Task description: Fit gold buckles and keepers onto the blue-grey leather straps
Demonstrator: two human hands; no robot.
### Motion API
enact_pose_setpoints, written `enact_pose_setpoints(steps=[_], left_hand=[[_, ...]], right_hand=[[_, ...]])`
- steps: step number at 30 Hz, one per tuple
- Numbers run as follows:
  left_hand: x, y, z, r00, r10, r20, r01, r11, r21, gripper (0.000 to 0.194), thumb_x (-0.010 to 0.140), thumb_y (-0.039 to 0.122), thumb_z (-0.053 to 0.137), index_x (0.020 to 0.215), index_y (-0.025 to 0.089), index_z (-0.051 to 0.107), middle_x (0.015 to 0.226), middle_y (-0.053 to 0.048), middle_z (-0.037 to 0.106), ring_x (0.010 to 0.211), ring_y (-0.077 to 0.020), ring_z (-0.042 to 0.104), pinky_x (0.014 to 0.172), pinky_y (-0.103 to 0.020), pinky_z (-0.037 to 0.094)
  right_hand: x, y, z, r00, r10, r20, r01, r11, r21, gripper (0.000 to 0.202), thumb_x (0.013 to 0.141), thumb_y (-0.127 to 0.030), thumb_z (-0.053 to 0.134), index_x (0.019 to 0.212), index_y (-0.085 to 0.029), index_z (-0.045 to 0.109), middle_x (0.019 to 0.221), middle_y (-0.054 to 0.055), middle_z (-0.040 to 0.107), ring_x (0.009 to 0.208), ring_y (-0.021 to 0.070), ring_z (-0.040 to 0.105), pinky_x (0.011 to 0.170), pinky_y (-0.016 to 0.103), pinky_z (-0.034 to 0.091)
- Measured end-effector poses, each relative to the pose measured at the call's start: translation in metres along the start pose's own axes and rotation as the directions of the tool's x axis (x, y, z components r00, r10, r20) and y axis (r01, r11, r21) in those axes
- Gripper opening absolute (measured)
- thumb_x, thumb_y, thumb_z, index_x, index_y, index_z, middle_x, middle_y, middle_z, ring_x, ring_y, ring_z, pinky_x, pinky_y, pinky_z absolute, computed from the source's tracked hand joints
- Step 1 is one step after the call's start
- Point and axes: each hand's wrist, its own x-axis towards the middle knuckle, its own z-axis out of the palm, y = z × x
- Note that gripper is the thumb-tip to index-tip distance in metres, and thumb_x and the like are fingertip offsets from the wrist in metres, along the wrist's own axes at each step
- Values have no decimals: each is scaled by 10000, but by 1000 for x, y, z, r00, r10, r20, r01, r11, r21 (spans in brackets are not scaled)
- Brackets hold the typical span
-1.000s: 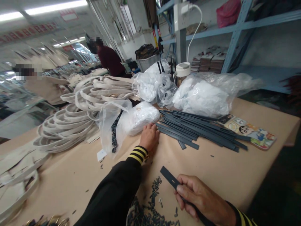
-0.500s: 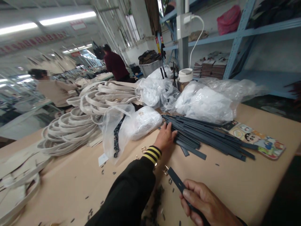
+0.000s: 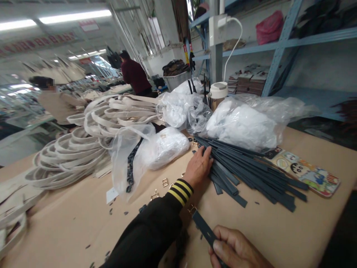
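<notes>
The right hand (image 3: 235, 246) pinches a dark slotted strap (image 3: 204, 227) between thumb and fingers, a gold buckle (image 3: 191, 209) by its tip. Farther off, the left hand (image 3: 199, 165) rests at one end of a pile of dark straps (image 3: 253, 173); whether it grips any, I cannot tell. Beyond sit clear plastic bags (image 3: 245, 123).

L arm (image 3: 150, 227) extended fwd, L hand (image 3: 198, 165) palm dn, fingers slightly bent; R hand (image 3: 235, 247) low, closed, thumb uppermost.
</notes>
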Motion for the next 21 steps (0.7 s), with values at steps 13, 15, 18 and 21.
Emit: enact_pose_setpoints(steps=[13, 15, 18, 21], left_hand=[[-100, -11, -22, 899, -434, 61, 419, 892, 170, 487, 849, 422, 360, 1243, 138, 402, 1353, -198, 366, 1239, -388, 311, 909, -633, 298], [-111, 12, -10, 907, -418, 56, 402, 897, 185, 519, 855, 432, 333, 1277, 133, 363, 1372, -192, 342, 1253, -393, 278, 935, -627, 269], [-128, 37, -9, 934, -333, 131, 320, 940, 116, 490, 873, 370, 302, 1296, 124, 343, 1385, -178, 329, 1270, -363, 262, 973, -569, 280], [-149, 45, -19, 964, -248, 97, 247, 969, 30, 421, 873, 294, 338, 1258, 133, 389, 1356, -160, 378, 1257, -299, 311, 989, -505, 310]], right_hand=[[-2, 7, 0, 977, -144, -156, 169, 973, 160, 285, 854, -399, 466, 852, -115, 486, 674, -18, 500, 387, -7, 333, 352, 118, 260], [-2, 7, 0, 970, -158, -184, 188, 970, 157, 281, 849, -400, 472, 850, -120, 484, 672, -23, 495, 385, -7, 333, 351, 119, 256], [-2, 9, -1, 961, -189, -204, 223, 961, 161, 262, 845, -387, 480, 835, -125, 479, 664, -26, 496, 386, -2, 347, 349, 120, 260], [-4, 9, -3, 950, -218, -222, 262, 945, 193, 244, 845, -368, 485, 823, -124, 484, 654, -28, 489, 392, 1, 358, 350, 118, 268]])
